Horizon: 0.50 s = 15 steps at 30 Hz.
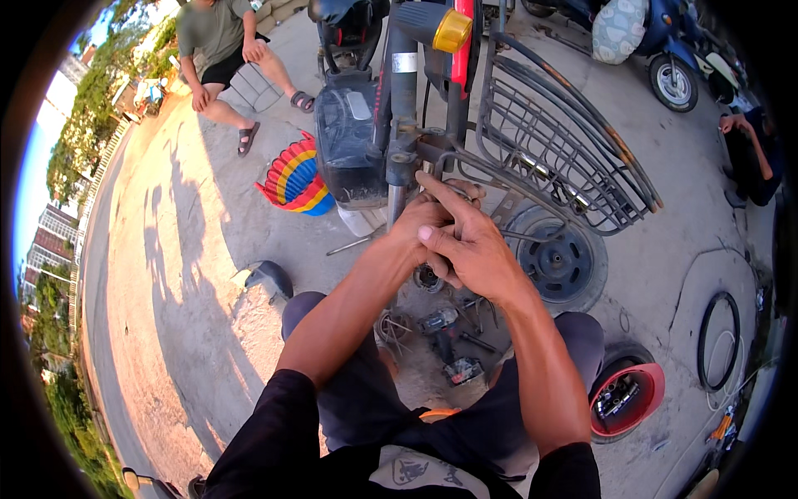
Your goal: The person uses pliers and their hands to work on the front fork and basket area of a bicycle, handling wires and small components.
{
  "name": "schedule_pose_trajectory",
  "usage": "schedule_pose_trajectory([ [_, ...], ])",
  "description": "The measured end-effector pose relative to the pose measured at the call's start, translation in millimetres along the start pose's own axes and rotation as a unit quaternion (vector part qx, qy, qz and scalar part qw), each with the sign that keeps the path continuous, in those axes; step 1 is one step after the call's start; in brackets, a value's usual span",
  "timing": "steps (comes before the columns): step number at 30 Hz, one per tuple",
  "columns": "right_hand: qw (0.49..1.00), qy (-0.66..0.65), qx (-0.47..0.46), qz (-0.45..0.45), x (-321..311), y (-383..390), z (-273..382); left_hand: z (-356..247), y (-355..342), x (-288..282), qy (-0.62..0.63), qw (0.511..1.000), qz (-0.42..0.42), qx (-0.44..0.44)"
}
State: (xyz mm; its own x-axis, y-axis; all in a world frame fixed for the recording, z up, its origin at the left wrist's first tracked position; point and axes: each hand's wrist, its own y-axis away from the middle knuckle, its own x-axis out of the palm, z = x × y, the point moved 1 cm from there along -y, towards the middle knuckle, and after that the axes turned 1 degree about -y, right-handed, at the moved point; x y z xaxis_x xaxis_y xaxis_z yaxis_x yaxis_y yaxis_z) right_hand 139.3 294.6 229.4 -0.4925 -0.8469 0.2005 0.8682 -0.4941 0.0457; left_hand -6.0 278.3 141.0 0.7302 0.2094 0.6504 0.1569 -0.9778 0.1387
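Note:
Both my hands meet at the lower front end of a tilted two-wheeler, beside its metal fork tube (404, 100). My left hand (413, 223) is bent inward, its fingers curled and largely covered by the other hand. Over it lies my right hand (475, 237), the index finger stretched along the fork's lower end and the thumb pressed in against the left hand. Whatever they grip is hidden between them. Just below sits a small round metal part (428, 279). Above and to the right is the wire front basket (549, 141), bent and rusty along its rim.
A cordless impact driver (449, 341) lies between my feet among loose tools. To the right are a wheel with tyre (557, 262), a red bowl of sockets (652, 399) and a black tyre ring (718, 341). A striped basket (299, 175) stands left; people sit at both sides.

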Motion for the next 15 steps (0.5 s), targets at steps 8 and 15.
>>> schedule_pose_trajectory([
  [8, 0.941, 0.174, -0.142, -0.252, -5, -14, -14, 7, 7, 14, -0.311, 0.929, -0.198, 0.015],
  [15, 0.876, 0.344, -0.122, -0.315, -21, 6, -9, -10, 20, 50, -0.148, 0.972, -0.184, -0.008],
])
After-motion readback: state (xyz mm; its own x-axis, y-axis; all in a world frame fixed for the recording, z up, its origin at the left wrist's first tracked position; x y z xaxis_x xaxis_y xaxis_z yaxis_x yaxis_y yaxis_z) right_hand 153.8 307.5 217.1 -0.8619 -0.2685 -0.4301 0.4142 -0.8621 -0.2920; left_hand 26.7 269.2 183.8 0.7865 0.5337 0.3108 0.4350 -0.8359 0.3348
